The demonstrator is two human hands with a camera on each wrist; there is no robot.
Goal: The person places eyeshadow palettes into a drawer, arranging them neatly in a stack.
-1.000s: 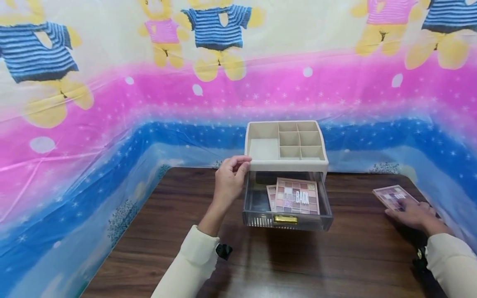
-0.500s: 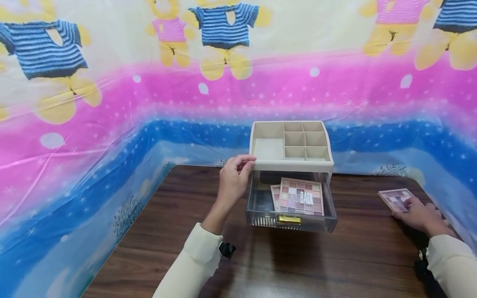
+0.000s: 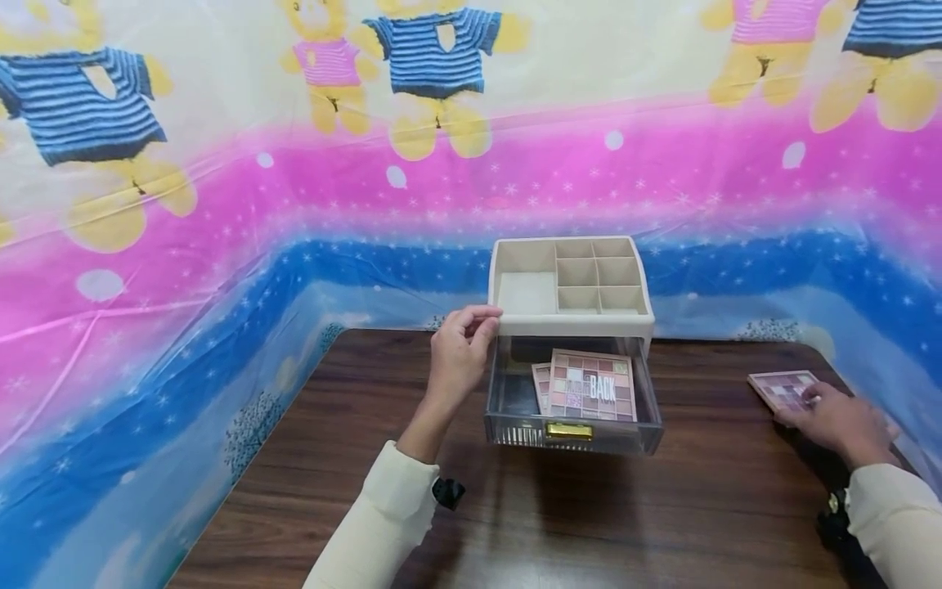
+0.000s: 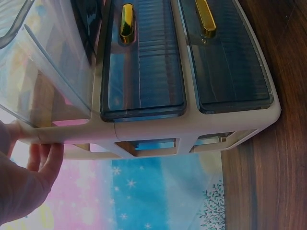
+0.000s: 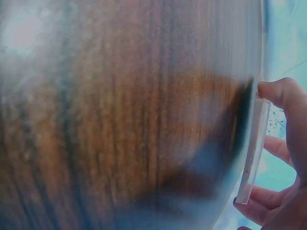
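A cream desktop organizer (image 3: 571, 326) stands at the back of the table, its clear top drawer (image 3: 574, 435) pulled out. Inside that drawer lies an eyeshadow palette (image 3: 592, 386) marked "BACK", overlapping a second palette (image 3: 540, 384). My left hand (image 3: 458, 352) holds the organizer's left front edge. The left wrist view shows the fingers (image 4: 45, 160) around the frame beside the drawer. At the table's right side my right hand (image 3: 839, 421) grips another eyeshadow palette (image 3: 778, 388). In the right wrist view this palette (image 5: 252, 163) shows edge-on between thumb and fingers.
Two lower dark drawers with gold handles (image 4: 126, 23) are closed. Divided compartments (image 3: 598, 276) form the organizer's top. The brown wooden table (image 3: 353, 425) reaches back to a patterned cloth backdrop (image 3: 412, 278) that wraps its left, rear and right sides.
The fingers of my right hand have shifted slightly on the palette at the right. My left hand keeps its hold on the organizer, and the head view has drifted a little.
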